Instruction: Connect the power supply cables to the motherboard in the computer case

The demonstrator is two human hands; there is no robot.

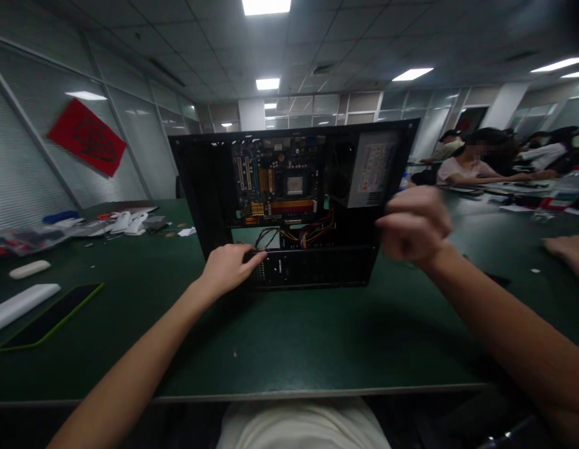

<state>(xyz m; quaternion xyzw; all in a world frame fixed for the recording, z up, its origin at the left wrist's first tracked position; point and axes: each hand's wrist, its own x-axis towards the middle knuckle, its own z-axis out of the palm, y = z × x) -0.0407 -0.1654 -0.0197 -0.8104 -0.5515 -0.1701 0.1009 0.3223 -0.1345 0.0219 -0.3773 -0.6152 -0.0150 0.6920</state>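
An open black computer case (pixel 317 268) stands upright on the table in front of me, its inside facing me. My left hand (pixel 227 267) grips the upper edge of the case's lower bay, fingers curled over it. To the right of the case, my right hand (pixel 415 224) is raised and blurred, its fingers curled closed; whatever it may hold is hidden. Inside the case are a motherboard (pixel 277 181), a memory stick (pixel 293 207), a power supply (pixel 371 168) with a label, and a bundle of coloured cables (pixel 310 234).
The green table (pixel 289 337) has its front edge close to my body. At left lie a black phone-shaped pad (pixel 50 317) with green rim, a white bar (pixel 22 305) and assorted clutter (pixel 125 221). Another person's hand (pixel 567 252) rests at right; people sit behind.
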